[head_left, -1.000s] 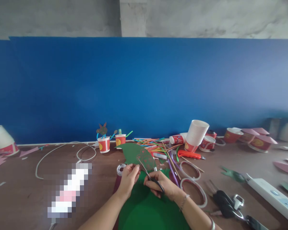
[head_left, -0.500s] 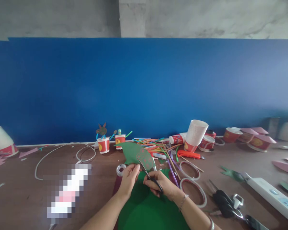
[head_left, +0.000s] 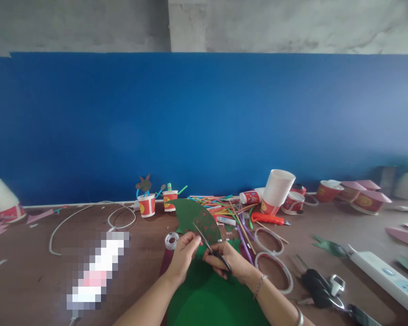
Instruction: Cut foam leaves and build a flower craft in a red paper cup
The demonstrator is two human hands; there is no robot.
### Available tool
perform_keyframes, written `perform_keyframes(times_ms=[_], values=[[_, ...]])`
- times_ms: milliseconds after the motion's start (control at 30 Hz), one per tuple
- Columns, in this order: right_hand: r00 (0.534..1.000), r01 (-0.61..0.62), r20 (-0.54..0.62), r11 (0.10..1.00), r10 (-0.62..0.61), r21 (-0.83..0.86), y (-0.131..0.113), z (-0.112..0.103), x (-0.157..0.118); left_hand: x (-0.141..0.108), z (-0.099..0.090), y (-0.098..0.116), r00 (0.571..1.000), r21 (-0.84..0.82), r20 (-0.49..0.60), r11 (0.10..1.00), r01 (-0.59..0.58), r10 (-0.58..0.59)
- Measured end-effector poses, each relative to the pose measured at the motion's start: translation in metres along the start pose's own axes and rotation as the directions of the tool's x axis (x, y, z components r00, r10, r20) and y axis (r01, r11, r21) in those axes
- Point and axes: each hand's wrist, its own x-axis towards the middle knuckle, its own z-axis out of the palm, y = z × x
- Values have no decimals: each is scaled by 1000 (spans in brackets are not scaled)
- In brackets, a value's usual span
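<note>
A green paper piece with reddish drawn marks (head_left: 193,215) stands up in front of my left hand (head_left: 186,253), whose thumb and fingers pinch its lower edge. My right hand (head_left: 226,261) is closed round the black handles of a pair of scissors (head_left: 219,257). The blades point up and to the left, over the marked part of the paper and close to my left fingertips. Under both hands lies a large green sheet (head_left: 214,299). A clear tape roll (head_left: 172,241) rests just left of it.
Paper cups (head_left: 146,206) with straws stand at the back, near a pile of coloured sticks (head_left: 217,206). A tall cup stack (head_left: 278,190), an orange cutter (head_left: 268,219) and tape rings (head_left: 274,272) are to the right. Black scissors (head_left: 314,285) and a power strip (head_left: 387,276) lie farther right.
The green paper has turned and shifted slightly, so its curved right edge now looks smooth and its marked area faces more to the front. Both hands are almost where they were.
</note>
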Motion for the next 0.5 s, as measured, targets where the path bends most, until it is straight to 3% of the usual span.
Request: perform_keyframes(times_ms=[333,500], values=[[1000,-13,5,1000,13,-19,-2,-3,-2,3,-2,-1,999,-16,22,999,-31,31],[999,38,6,999,-38,25,-9,-3,-6,2,-4,-1,999,1,32,999,-44,44]])
